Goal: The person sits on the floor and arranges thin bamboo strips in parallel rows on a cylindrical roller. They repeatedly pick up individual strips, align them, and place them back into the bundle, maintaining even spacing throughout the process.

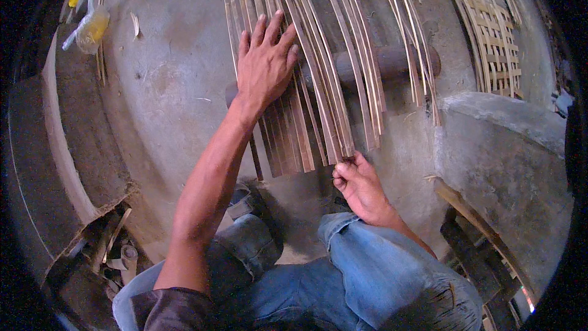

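Long, thin bamboo strips [315, 55] lie side by side, running away from me in several groups, with their near ends at uneven lengths. A dark round pole [398, 61] passes crosswise beneath them and props them up. My left hand [266, 64] rests palm down on the left part of the strips, fingers stretched and spread. Close to my knees, my right hand [362, 189] is closed, thumb against curled fingers, at the near end of a bamboo strip in the middle group. The fingertips' exact hold is partly hidden.
A woven bamboo lattice [499, 46] lies at the far right beside a low concrete ledge [508, 113]. At the far left are a plastic bag [93, 29] with something yellow inside and a raised block [86, 129]. Wood scraps [125, 260] lie lower left.
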### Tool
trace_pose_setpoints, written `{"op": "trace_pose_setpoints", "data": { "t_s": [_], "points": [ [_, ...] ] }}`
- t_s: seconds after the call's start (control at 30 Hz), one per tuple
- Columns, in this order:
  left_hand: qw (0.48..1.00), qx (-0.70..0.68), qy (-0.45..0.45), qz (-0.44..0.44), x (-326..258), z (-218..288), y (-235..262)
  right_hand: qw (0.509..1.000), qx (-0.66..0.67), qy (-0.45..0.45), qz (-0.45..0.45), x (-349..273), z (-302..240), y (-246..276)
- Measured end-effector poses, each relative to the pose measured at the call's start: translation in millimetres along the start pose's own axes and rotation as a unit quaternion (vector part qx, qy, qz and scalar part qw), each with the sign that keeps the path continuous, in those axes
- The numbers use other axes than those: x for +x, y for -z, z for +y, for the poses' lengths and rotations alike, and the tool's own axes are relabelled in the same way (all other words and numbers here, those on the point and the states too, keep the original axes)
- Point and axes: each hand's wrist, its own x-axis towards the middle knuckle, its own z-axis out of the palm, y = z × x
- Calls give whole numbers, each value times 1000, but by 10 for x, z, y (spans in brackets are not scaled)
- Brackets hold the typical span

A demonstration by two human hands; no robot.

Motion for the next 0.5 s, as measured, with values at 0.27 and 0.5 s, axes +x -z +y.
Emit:
{"op": "trace_pose_setpoints", "data": {
  "t_s": [0.27,0.5],
  "points": [
    [1000,-5,-4,14,0,-4,-30,999,-33,35,7,87,3,97],
    [1000,-2,-10,11,-7,53,3,997,-58,36,29,92,-47,26]
  ]
}}
